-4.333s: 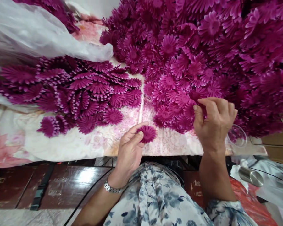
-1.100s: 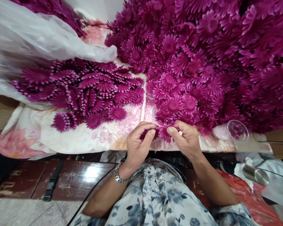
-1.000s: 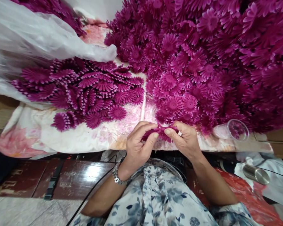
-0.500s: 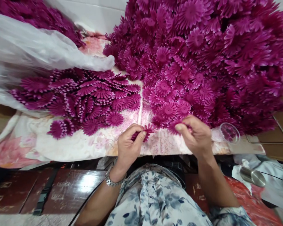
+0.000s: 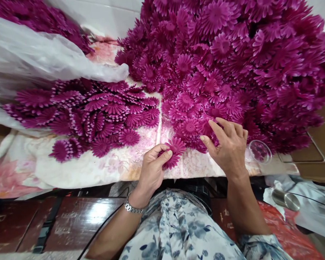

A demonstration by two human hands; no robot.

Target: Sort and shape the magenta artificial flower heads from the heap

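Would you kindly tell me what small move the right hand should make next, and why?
I'd probably bring the right hand toward the purple petals: the left hand pinches them, while the right appears open at the large flower heap.

We observe one many-petalled magenta flower (image 5: 178,147), splayed, side-pinched in the left hand (image 5: 152,166); matching flower heap (image 5: 224,72) beyond.
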